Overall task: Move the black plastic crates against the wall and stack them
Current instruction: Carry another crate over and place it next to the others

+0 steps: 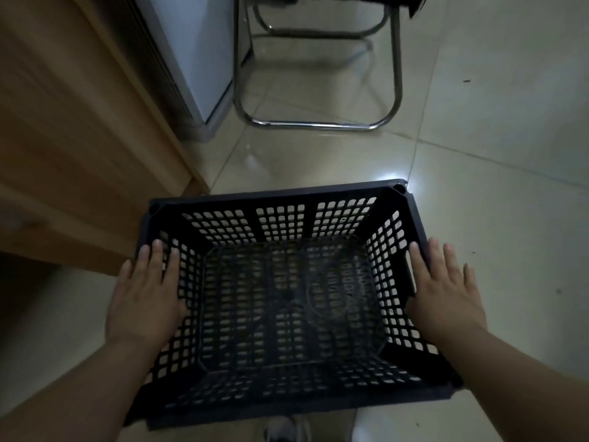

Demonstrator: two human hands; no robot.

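Observation:
One black plastic crate [287,199] with perforated walls and floor sits low in the middle of the view, open side up and empty. My left hand [146,298] lies over its left rim, fingers flat along the edge and thumb inside the wall. On the opposite rim my right hand [446,291] rests the same way, thumb inside. Both hands clasp the crate from its sides. Whether the crate touches the tiled floor I cannot tell. No other crate is in view.
A wooden cabinet [73,148] runs along the left, close to the crate's far left corner. Behind it stands a white appliance [197,59]. A chrome-framed chair [318,122] stands ahead on the glossy tiled floor [494,154]. My shoe [287,429] shows under the crate's near edge.

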